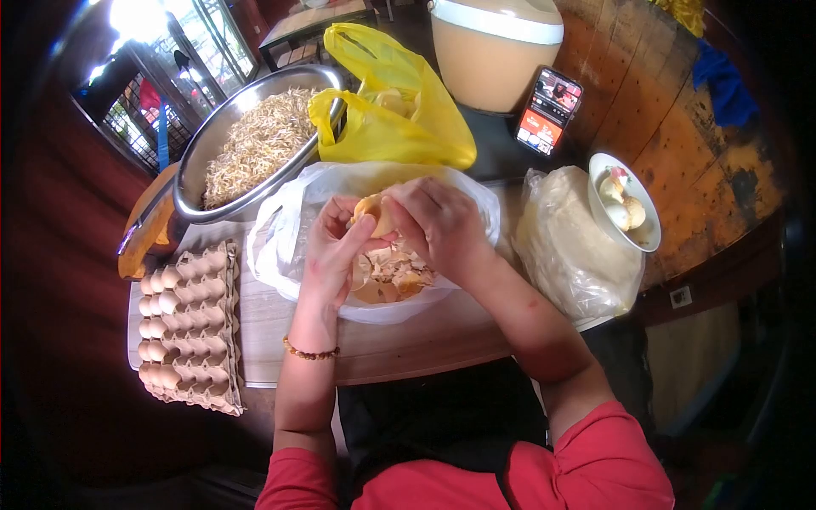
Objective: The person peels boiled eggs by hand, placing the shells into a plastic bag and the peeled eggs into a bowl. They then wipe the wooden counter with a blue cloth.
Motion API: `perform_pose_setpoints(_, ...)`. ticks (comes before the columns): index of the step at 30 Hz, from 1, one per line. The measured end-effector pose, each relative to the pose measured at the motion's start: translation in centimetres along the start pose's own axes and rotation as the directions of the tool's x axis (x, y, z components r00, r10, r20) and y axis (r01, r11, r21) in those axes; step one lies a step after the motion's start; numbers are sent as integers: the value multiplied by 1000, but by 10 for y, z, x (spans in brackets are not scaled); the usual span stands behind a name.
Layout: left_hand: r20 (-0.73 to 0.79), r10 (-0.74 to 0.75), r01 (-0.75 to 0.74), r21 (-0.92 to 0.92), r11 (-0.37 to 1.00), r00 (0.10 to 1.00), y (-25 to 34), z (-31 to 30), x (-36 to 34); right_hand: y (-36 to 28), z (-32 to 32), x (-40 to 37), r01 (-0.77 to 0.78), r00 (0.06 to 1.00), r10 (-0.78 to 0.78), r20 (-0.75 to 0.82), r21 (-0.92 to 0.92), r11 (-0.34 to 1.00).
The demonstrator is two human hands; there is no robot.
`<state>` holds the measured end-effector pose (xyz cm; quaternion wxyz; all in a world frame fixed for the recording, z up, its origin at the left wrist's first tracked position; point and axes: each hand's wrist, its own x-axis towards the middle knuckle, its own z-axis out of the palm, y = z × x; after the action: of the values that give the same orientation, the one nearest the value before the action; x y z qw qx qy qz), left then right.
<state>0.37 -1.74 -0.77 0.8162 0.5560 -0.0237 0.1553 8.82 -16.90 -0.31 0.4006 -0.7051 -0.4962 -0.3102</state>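
My left hand (337, 242) grips a brown egg (374, 216), thumb in front and fingers behind. My right hand (439, 223) is closed at the egg's other side, its thumb and fingertips pressed against the shell. How much shell is still on the egg is hard to make out. Both hands are above an open white plastic bag (285, 229). Inside the bag lies a heap of broken eggshells (395, 276), partly hidden by my hands.
An egg carton (204, 327), partly filled, stands at the left. Behind are a metal basin (191, 161) of pale sprouts, a yellow bag (442, 127), a lidded bucket (489, 64) and a phone (550, 110). At right are a clear bag (565, 238) and a bowl (642, 234) holding peeled eggs.
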Motion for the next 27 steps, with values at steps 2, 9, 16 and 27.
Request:
perform_pose_setpoints(2,-3,9,-9,-8,1000,1000,0,-2,1,-1,0,2,2,1000,-1,-17,32,999)
perform_pose_setpoints(9,-23,4,-2,82,997,1000,8,-3,0,-1,-5,9,-176,984,169,53,389,904)
perform_pose_setpoints(16,-35,-44,49,136,990,998,9,-8,0,-1,1,7,38,999,-40,32,53,998)
perform_pose_setpoints(27,-46,-49,55,139,989,998,7,-3,1,-2,0,5,19,1000,-18,-17,90,996)
